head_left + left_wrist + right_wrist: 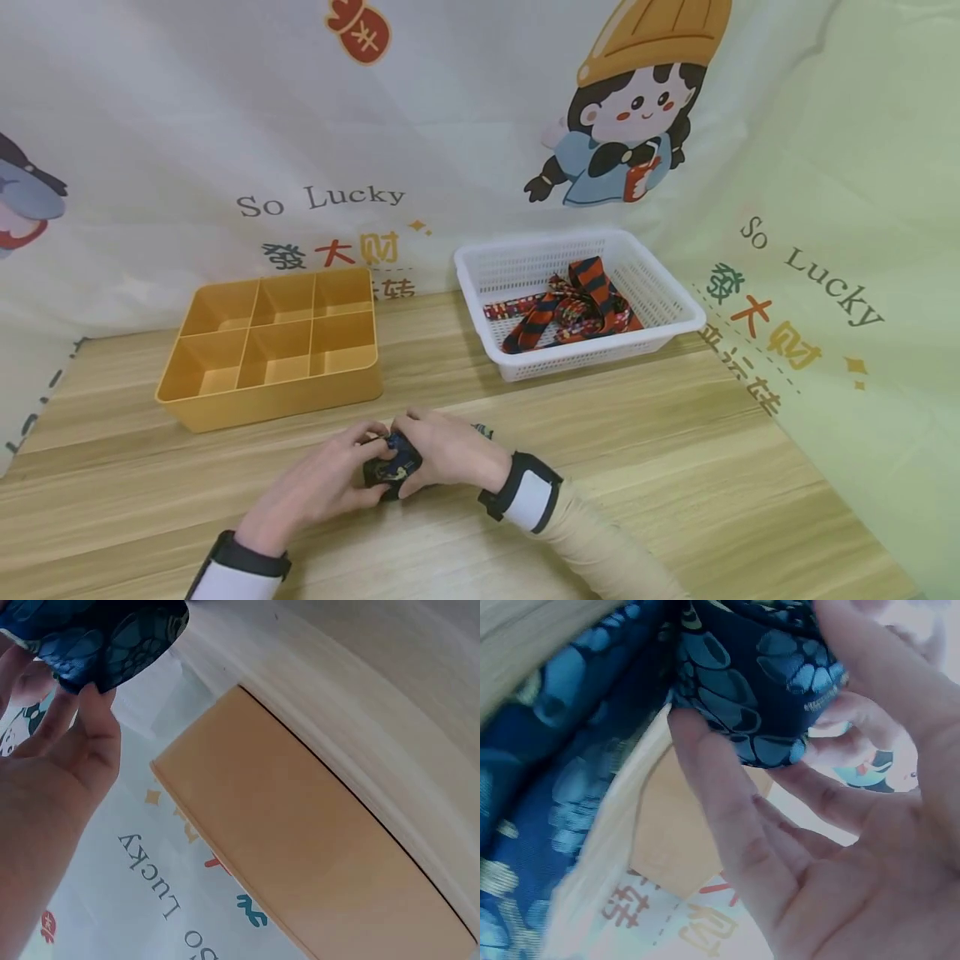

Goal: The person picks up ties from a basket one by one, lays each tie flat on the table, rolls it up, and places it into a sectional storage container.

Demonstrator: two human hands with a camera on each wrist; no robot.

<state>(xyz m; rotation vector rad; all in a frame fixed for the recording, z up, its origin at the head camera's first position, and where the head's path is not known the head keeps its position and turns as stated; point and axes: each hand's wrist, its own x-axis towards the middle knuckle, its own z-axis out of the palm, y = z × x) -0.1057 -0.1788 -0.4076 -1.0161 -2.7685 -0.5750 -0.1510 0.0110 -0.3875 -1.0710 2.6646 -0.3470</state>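
Both hands hold a dark blue floral necktie (397,462) near the middle of the wooden table. Part of it is wound into a roll (727,682), and a loose length (562,727) trails at the left of the right wrist view. My left hand (330,475) pinches the roll from the left, thumb and fingertips on its edge, as the left wrist view shows on the blue cloth (112,645). From the other side my right hand (450,450) grips the same roll with thumb and fingers curled round it. A small patterned end peeks out behind the right wrist.
A yellow divided box (277,400) with several compartments stands beyond the left hand. Back right is a white plastic basket (592,358) holding red-and-navy striped and multicoloured neckties (592,287). A printed cloth backdrop (450,108) rises behind the table (675,467).
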